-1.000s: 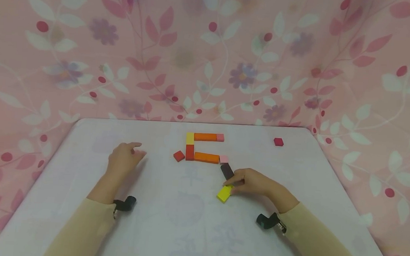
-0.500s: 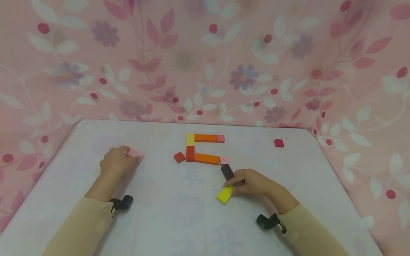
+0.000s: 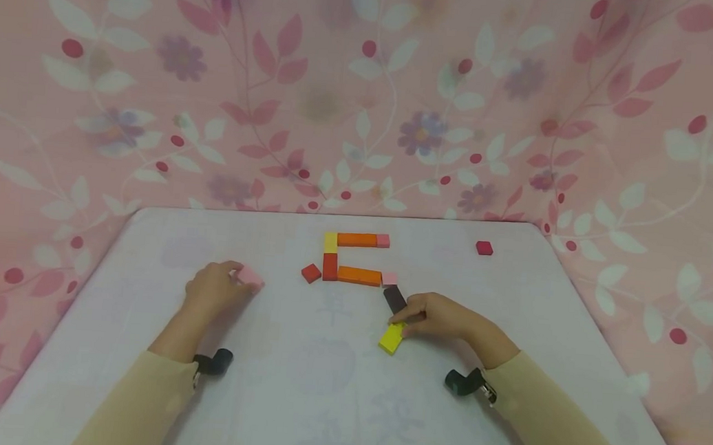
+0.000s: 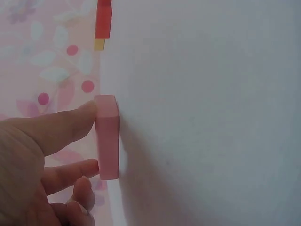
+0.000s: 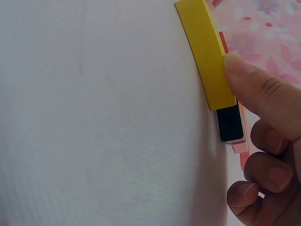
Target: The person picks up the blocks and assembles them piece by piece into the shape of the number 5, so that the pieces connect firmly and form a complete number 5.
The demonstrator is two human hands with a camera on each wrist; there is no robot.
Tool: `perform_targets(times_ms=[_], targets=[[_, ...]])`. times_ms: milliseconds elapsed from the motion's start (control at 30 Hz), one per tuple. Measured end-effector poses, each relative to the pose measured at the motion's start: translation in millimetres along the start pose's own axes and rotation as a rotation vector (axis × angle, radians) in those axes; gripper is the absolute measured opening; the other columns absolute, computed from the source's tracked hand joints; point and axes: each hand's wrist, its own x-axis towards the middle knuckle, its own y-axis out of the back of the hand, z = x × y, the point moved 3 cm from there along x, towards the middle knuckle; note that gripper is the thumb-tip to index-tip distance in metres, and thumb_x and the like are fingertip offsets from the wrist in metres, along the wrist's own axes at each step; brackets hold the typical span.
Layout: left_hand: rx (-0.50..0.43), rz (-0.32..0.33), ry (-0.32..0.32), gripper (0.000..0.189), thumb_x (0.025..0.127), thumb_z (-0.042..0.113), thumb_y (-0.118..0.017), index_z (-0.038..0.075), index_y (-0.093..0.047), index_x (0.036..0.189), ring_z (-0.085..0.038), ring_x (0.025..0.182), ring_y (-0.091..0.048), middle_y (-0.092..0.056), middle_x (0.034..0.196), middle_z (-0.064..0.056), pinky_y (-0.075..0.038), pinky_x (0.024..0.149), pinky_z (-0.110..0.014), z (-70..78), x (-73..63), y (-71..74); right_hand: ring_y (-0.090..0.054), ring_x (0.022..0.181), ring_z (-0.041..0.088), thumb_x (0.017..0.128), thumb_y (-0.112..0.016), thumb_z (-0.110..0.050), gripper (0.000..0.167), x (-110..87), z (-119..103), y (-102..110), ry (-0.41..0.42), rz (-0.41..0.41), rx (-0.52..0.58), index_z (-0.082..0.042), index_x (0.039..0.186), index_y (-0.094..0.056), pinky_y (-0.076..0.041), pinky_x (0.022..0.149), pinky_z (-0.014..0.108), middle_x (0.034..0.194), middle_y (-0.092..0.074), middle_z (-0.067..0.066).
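Note:
My left hand (image 3: pixel 212 288) pinches a pink rectangular block (image 3: pixel 250 278) at the left of the table. In the left wrist view the thumb and a finger touch one side of this pink block (image 4: pixel 108 146). My right hand (image 3: pixel 439 316) grips a yellow block (image 3: pixel 391 339) between thumb and index finger. The yellow block lies slanted, with one end at a black block (image 3: pixel 394 299). In the right wrist view the thumb presses the edge of the yellow block (image 5: pixel 204 56), and the other fingers are curled. My index finger hides part of the joint between yellow and black.
Orange bars (image 3: pixel 359 276), a dark red block (image 3: pixel 330 266), a pale yellow block (image 3: pixel 330 242) and small pink blocks (image 3: pixel 389 278) form an angular outline. A red cube (image 3: pixel 311 273) lies left of it. A crimson cube (image 3: pixel 484 248) sits at the back right of the white table (image 3: pixel 295 384).
My left hand, with no block visible at its fingertips a second ago, first shifted left, then came back rightward holding the pink block. The right hand has stayed at the yellow block.

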Motion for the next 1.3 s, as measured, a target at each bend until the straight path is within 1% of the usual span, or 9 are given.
perform_targets(times_ms=[233,367,567,800,867,1033,1100,1233,1300], targets=[[0.041,-0.026,-0.079,0.065,0.089,0.043,-0.072,0.003,-0.056,0.139,-0.043,0.106,-0.058,-0.065,0.111,-0.023,-0.041,0.085,-0.061,14.2,-8.8,-6.5,-0.053,0.080,0.013,0.086,-0.081,-0.022,0.032,0.4,0.2,1.6,-0.004,0.007,-0.003,-0.030,0.117,-0.077,-0.047,0.069,0.024,0.082,-0.056,-0.007],[0.015,-0.027,-0.113,0.063,0.088,0.040,-0.074,0.004,-0.058,0.136,-0.040,0.105,-0.059,-0.066,0.110,-0.020,-0.041,0.087,-0.061,22.3,-14.8,-10.9,-0.054,0.081,0.014,0.085,-0.081,-0.023,0.032,0.7,0.9,4.0,-0.015,0.023,-0.011,-0.033,0.115,-0.077,-0.047,0.069,0.025,0.082,-0.057,-0.008],[0.002,-0.040,-0.137,0.062,0.087,0.041,-0.076,0.005,-0.059,0.135,-0.038,0.108,-0.058,-0.065,0.114,-0.019,-0.042,0.091,-0.061,31.1,-21.3,-19.2,-0.054,0.080,0.015,0.084,-0.082,-0.025,0.032,1.6,0.3,5.1,-0.028,0.028,0.001,-0.034,0.115,-0.077,-0.046,0.067,0.024,0.081,-0.056,-0.007],[-0.007,-0.066,-0.141,0.064,0.085,0.044,-0.077,0.008,-0.059,0.135,-0.036,0.110,-0.057,-0.063,0.117,-0.017,-0.044,0.095,-0.058,42.5,-27.4,-29.7,-0.054,0.085,0.013,0.085,-0.081,-0.021,0.034,0.6,1.1,2.1,0.014,0.021,0.002,-0.026,0.118,-0.076,-0.048,0.073,0.025,0.090,-0.063,-0.012],[-0.005,-0.075,-0.141,0.064,0.085,0.045,-0.077,0.009,-0.059,0.136,-0.036,0.112,-0.056,-0.063,0.119,-0.016,-0.043,0.097,-0.059,44.8,-29.5,-32.9,-0.055,0.086,0.012,0.085,-0.081,-0.022,0.033,0.5,2.0,1.4,0.009,0.020,0.008,-0.027,0.117,-0.077,-0.048,0.074,0.025,0.092,-0.064,-0.013],[0.009,-0.072,-0.147,0.064,0.084,0.047,-0.078,0.012,-0.061,0.134,-0.033,0.110,-0.056,-0.063,0.118,-0.013,-0.042,0.096,-0.058,49.9,-34.7,-39.2,-0.055,0.086,0.014,0.086,-0.081,-0.024,0.032,0.0,2.2,1.0,-0.012,0.013,0.020,-0.029,0.117,-0.076,-0.049,0.074,0.025,0.090,-0.063,-0.012],[0.015,-0.070,-0.147,0.063,0.083,0.048,-0.078,0.013,-0.061,0.134,-0.032,0.108,-0.056,-0.063,0.116,-0.012,-0.043,0.095,-0.056,51.9,-37.1,-41.4,-0.054,0.084,0.015,0.086,-0.080,-0.025,0.033,-0.5,1.3,2.4,-0.028,0.029,0.021,-0.029,0.119,-0.076,-0.048,0.071,0.026,0.086,-0.060,-0.010],[0.021,-0.070,-0.146,0.062,0.082,0.049,-0.078,0.015,-0.062,0.132,-0.030,0.106,-0.056,-0.063,0.113,-0.009,-0.045,0.092,-0.054,55.7,-41.6,-45.8,-0.051,0.076,0.016,0.089,-0.077,-0.028,0.033,-1.3,0.9,7.8,-0.089,0.119,0.021,-0.030,0.122,-0.074,-0.040,0.062,0.024,0.077,-0.052,-0.005],[0.022,-0.070,-0.139,0.062,0.081,0.049,-0.079,0.016,-0.062,0.131,-0.029,0.106,-0.056,-0.063,0.112,-0.008,-0.046,0.091,-0.054,57.5,-43.6,-48.1,-0.048,0.071,0.017,0.091,-0.075,-0.028,0.032,-1.8,1.4,9.8,-0.116,0.160,0.036,-0.028,0.123,-0.073,-0.036,0.059,0.025,0.074,-0.048,-0.003]])
